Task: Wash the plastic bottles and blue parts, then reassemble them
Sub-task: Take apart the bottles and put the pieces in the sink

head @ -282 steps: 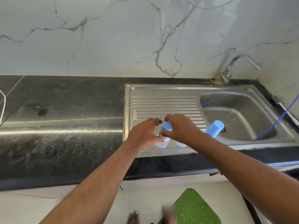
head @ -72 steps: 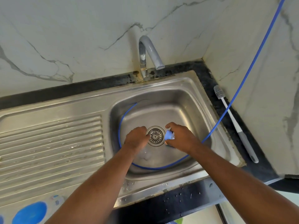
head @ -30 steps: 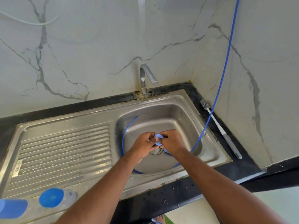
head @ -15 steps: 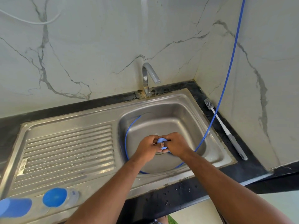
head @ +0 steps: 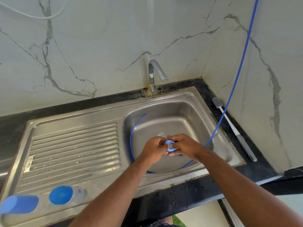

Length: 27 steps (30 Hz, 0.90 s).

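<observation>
Over the sink basin [head: 188, 112], both hands meet around a small blue ring-shaped part [head: 170, 145]. My left hand [head: 153, 149] pinches its left side and my right hand [head: 183, 145] grips its right side. On the drainboard [head: 73, 145] at the lower left stand a clear plastic bottle with a round blue cap [head: 61, 194] and a taller blue cap [head: 19, 204] on a second bottle, partly cut off by the frame edge.
A blue hose [head: 236, 82] drops along the right wall and loops inside the basin. The metal tap [head: 155, 74] stands behind the basin. A grey and white bottle brush [head: 232, 128] lies on the dark counter to the right. Water drops dot the counter's front edge.
Both hands have lifted from the drain and come together around the blue part, staying there over the last second. The view has shifted slightly to the left.
</observation>
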Motion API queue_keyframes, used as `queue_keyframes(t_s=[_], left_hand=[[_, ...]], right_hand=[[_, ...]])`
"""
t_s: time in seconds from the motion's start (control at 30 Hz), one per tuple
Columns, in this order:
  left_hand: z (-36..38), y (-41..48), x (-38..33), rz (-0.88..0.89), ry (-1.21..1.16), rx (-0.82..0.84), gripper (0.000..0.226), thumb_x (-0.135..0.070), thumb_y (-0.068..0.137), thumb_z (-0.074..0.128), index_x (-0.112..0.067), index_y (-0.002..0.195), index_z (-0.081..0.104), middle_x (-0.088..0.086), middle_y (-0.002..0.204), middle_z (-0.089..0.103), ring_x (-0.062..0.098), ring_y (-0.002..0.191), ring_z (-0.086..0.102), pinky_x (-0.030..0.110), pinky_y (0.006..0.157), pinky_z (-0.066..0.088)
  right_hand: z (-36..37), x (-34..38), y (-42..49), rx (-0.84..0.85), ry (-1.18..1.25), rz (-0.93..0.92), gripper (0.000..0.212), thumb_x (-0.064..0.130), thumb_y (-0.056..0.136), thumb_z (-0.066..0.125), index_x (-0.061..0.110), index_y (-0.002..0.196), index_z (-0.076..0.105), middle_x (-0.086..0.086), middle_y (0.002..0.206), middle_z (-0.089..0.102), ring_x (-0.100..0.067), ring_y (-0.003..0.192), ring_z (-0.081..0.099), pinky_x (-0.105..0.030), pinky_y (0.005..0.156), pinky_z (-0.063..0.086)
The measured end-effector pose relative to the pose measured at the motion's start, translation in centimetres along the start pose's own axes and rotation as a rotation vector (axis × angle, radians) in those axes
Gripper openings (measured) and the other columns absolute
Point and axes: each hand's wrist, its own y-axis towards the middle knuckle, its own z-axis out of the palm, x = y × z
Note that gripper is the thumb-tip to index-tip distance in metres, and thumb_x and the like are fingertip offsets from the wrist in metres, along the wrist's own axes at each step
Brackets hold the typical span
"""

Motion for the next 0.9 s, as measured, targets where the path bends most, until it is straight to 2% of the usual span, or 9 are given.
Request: queue_keyframes(t_s=[0.1, 0.2, 0.3, 0.37, 0.5, 0.6, 0.7, 0.8, 0.9], left_hand=[[0.1, 0.3, 0.4, -0.012, 0.093, -0.068, 0.005, -0.026, 0.089, 0.071, -0.03, 0.086, 0.069, -0.004, 0.086, 0.076, 0.015, 0.08, 0.074, 0.037, 0.083, 0.061], [-0.2, 0.4, 0.5, -0.049, 0.084, -0.074, 0.009, -0.02, 0.09, 0.066, -0.025, 0.089, 0.073, -0.005, 0.081, 0.076, 0.008, 0.072, 0.072, 0.035, 0.082, 0.06], [-0.5, 0.3, 0.4, -0.103, -0.132, -0.01, 0.022, -0.011, 0.095, 0.057, -0.017, 0.097, 0.077, 0.004, 0.091, 0.078, 0.015, 0.085, 0.075, 0.035, 0.085, 0.061], [-0.6, 0.2, 0.4, -0.129, -0.277, 0.021, 0.021, -0.008, 0.099, 0.056, -0.009, 0.106, 0.075, 0.011, 0.102, 0.077, 0.02, 0.094, 0.075, 0.033, 0.086, 0.061], [-0.8, 0.2, 0.7, -0.153, -0.362, 0.037, 0.018, -0.015, 0.1, 0.061, -0.005, 0.111, 0.072, 0.011, 0.105, 0.077, 0.021, 0.097, 0.075, 0.032, 0.086, 0.061], [-0.9, 0.5, 1.1, -0.13, -0.32, 0.021, 0.019, -0.019, 0.098, 0.066, -0.008, 0.114, 0.07, 0.01, 0.108, 0.075, 0.022, 0.095, 0.075, 0.032, 0.081, 0.062], [-1.6, 0.7, 1.3, -0.139, -0.303, 0.037, 0.019, -0.014, 0.095, 0.07, -0.009, 0.114, 0.069, 0.008, 0.107, 0.075, 0.021, 0.089, 0.075, 0.03, 0.074, 0.061], [-2.1, 1.0, 1.5, -0.155, -0.341, 0.104, 0.022, -0.008, 0.093, 0.072, -0.006, 0.115, 0.069, 0.009, 0.106, 0.074, 0.02, 0.088, 0.074, 0.032, 0.076, 0.06], [-2.1, 1.5, 1.8, -0.171, -0.366, 0.102, 0.024, -0.006, 0.092, 0.072, -0.003, 0.116, 0.069, 0.018, 0.112, 0.072, 0.024, 0.094, 0.074, 0.034, 0.079, 0.061]], right_hand=[[0.9, 0.1, 0.0, -0.023, -0.005, -0.007, 0.027, 0.008, 0.103, 0.05, 0.0, 0.117, 0.071, -0.019, 0.109, 0.074, -0.029, 0.103, 0.072, -0.037, 0.093, 0.059], [1.3, 0.0, 0.0, -0.028, -0.05, -0.049, 0.024, 0.009, 0.102, 0.054, 0.004, 0.117, 0.072, -0.016, 0.105, 0.075, -0.026, 0.101, 0.073, -0.035, 0.09, 0.06], [1.4, -0.4, 0.1, -0.073, -0.086, -0.084, 0.025, 0.011, 0.101, 0.058, 0.01, 0.122, 0.071, -0.01, 0.107, 0.076, -0.023, 0.099, 0.074, -0.037, 0.088, 0.06], [1.4, -0.6, 0.2, -0.14, -0.055, -0.08, 0.025, 0.013, 0.098, 0.065, 0.012, 0.122, 0.071, -0.007, 0.106, 0.077, -0.023, 0.096, 0.075, -0.04, 0.087, 0.061], [1.4, -0.7, 0.1, -0.193, 0.035, -0.053, 0.028, 0.011, 0.091, 0.074, 0.011, 0.119, 0.072, -0.006, 0.103, 0.077, -0.022, 0.096, 0.075, -0.038, 0.086, 0.062], [1.3, -0.4, 0.0, -0.137, 0.174, -0.028, 0.027, 0.002, 0.094, 0.063, 0.008, 0.118, 0.073, -0.011, 0.109, 0.076, -0.024, 0.103, 0.073, -0.037, 0.089, 0.06], [0.9, -0.3, -0.2, -0.151, 0.332, 0.045, 0.029, 0.005, 0.099, 0.049, 0.005, 0.115, 0.074, -0.016, 0.109, 0.075, -0.031, 0.104, 0.072, -0.043, 0.092, 0.059], [0.3, -0.7, 0.1, -0.205, 0.273, 0.072, 0.022, 0.011, 0.102, 0.055, 0.011, 0.113, 0.074, -0.011, 0.106, 0.077, -0.03, 0.102, 0.073, -0.043, 0.088, 0.06], [0.1, -0.7, 1.0, -0.306, 0.149, 0.09, 0.021, 0.008, 0.097, 0.061, 0.017, 0.106, 0.077, -0.008, 0.099, 0.077, -0.025, 0.095, 0.074, -0.035, 0.076, 0.062]])
